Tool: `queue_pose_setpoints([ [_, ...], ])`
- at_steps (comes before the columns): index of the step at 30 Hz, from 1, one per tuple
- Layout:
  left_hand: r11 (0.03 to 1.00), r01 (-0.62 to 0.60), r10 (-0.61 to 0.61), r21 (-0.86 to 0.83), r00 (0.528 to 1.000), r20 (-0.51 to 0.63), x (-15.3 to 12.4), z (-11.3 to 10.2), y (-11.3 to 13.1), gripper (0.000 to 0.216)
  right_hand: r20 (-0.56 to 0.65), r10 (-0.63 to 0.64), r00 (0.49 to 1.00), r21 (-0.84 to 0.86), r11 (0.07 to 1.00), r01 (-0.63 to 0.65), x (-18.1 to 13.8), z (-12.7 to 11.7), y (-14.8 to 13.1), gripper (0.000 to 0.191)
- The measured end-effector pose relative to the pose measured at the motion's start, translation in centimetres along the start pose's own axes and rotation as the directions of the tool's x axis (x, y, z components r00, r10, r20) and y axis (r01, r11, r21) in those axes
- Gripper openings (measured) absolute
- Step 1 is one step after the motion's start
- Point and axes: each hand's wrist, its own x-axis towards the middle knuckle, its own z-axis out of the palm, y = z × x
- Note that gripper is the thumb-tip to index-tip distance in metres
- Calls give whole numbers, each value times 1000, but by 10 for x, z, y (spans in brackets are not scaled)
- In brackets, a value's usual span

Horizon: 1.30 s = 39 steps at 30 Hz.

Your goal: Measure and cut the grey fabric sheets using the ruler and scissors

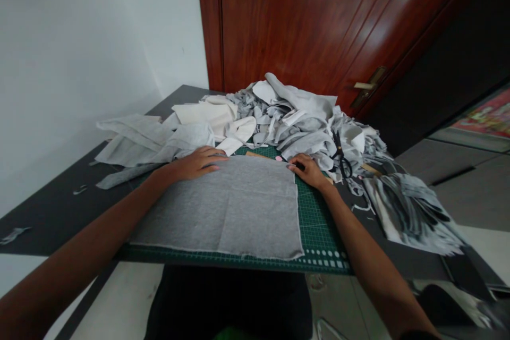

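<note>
A grey piece of fabric (pixel 239 207) lies spread over a green cutting mat (pixel 316 218), with a faint crease down its middle. My left hand (pixel 199 163) rests on the fabric's far left edge, fingers stretched out and lying flat. At the far right corner, my right hand (pixel 306 169) pinches the fabric's edge between thumb and fingers. Just beyond the far edge, a small pink piece (pixel 278 159) and a brown strip (pixel 257 155) show on the mat.
A heap of grey fabric scraps (pixel 303 117) covers the table's back. Black-handled scissors (pixel 343 162) lie on its right side. A stack of folded fabric (pixel 414 212) sits at the right. Pale cloth pieces (pixel 151 141) lie at the left. A wooden door (pixel 287 21) stands behind.
</note>
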Motion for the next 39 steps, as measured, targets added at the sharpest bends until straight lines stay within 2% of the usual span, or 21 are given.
queue_pose_setpoints([
  [6,998,52,-52,44,999,-15,-5,-3,8,52,10,-37,999,37,999,37,-2,-3,-5,40],
  [12,955,219,-188,198,968,-165,-9,-2,6,42,7,-51,999,42,998,51,-2,-1,-9,41],
  [18,925,309,-250,220,933,-259,-8,-6,7,28,-73,-61,995,54,996,65,-2,4,-17,42],
  [23,914,327,-275,239,935,-226,0,-4,14,28,-223,-7,975,14,1000,10,-1,4,-17,46],
  [26,905,344,-296,250,932,-209,0,-2,14,32,-328,38,944,-10,999,-43,0,3,-18,47],
  [30,886,384,-325,258,914,-244,-3,-1,11,35,-432,91,897,-16,994,-108,-1,1,-22,47],
  [34,899,353,-301,258,928,-221,-5,-3,8,39,-481,123,868,-3,990,-142,-2,0,-26,48],
  [39,906,334,-284,260,935,-211,-6,-5,6,45,-467,127,875,13,991,-137,-1,2,-27,39],
])
